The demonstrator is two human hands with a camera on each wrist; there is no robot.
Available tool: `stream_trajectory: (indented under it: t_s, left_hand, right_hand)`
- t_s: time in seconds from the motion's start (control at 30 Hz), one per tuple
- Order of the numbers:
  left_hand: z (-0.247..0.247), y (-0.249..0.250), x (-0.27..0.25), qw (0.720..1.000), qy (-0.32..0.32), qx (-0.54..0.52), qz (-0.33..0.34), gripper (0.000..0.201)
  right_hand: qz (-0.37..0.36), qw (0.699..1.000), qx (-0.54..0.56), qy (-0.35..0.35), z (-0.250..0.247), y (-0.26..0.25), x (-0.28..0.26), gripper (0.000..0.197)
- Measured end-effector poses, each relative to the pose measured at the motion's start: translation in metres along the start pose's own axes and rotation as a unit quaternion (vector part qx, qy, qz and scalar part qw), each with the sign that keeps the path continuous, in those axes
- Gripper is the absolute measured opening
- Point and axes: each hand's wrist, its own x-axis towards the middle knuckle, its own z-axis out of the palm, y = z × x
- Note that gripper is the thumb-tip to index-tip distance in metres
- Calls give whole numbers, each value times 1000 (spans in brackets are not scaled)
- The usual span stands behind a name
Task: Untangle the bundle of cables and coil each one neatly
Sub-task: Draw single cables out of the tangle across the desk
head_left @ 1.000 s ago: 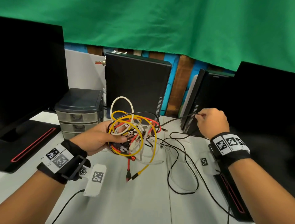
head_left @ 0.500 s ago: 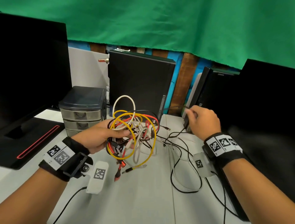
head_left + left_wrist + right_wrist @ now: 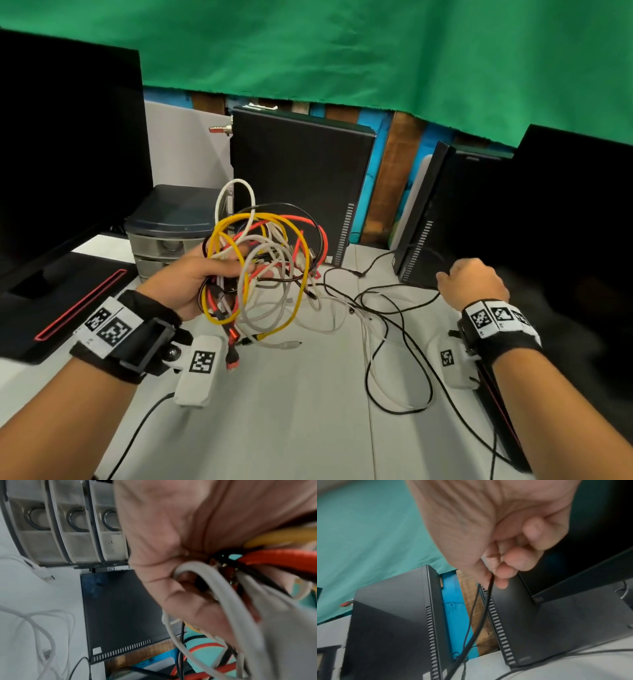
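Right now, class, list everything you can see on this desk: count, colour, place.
cable bundle: one, yellow, red, white, black; held above table
black cable: one; trails across table to right hand
white cable: one; loose on table, centre
drawer unit: one, grey; back left
computer towers: two, black; back centre and right
monitors: two, black; far left, far right
green cloth: one; backdrop
hands: left hand grips bundle; right hand pinches black cable

The backdrop (image 3: 342, 51) is green cloth, matt and faintly creased. Both computer cases (image 3: 301, 178) have smooth black shells with a dull sheen. The drawer unit (image 3: 164, 236) is translucent grey plastic. The yellow cable (image 3: 222, 236) has a glossy rubbery jacket. The tabletop (image 3: 291, 411) is smooth, matt white.
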Motion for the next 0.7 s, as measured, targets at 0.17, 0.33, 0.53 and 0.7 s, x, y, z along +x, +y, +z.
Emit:
stream_trajectory:
  t_s: [0.17, 0.33, 0.53, 0.7]
  left_hand:
    - [13, -2, -2, 966, -108, -232, -33, 10]
    - [13, -16, 2, 968, -96, -232, -22, 25]
    - [0, -19, 1, 979, -32, -203, 4, 30]
    - [-1, -33, 7, 998, 37, -7, -58, 43]
  right_hand:
    - [-165, 983, 63, 57, -6, -34, -37, 49]
    - [-335, 844, 335, -252, -2, -80, -93, 38]
    - [-249, 745, 524, -329, 0, -74, -114, 18]
    - [-231, 755, 562, -247, -18, -50, -115, 26]
